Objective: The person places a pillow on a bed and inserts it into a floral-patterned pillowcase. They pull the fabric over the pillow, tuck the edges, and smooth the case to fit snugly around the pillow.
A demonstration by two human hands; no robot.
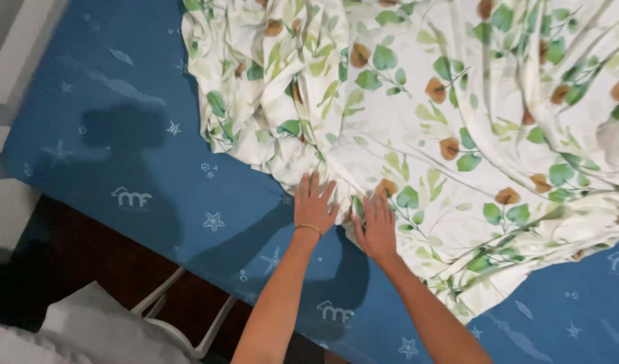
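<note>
A white sheet (444,101) printed with green leaves and brown flowers lies crumpled over a blue mattress (120,135) with pale star prints. My left hand (314,202), with a thin gold bangle at the wrist, rests flat with fingers spread at the sheet's lower corner. My right hand (375,226) lies flat just beside it, palm down on the sheet's edge. Neither hand visibly grasps the fabric; both press on it. The sheet's folds bunch up just above my left hand.
The mattress edge runs diagonally from the left to the bottom middle. Below it are a dark brown floor (87,256), a white metal frame (188,303) and a grey-white bundle of fabric (87,330). A pale wall strip (19,54) borders the mattress at the upper left.
</note>
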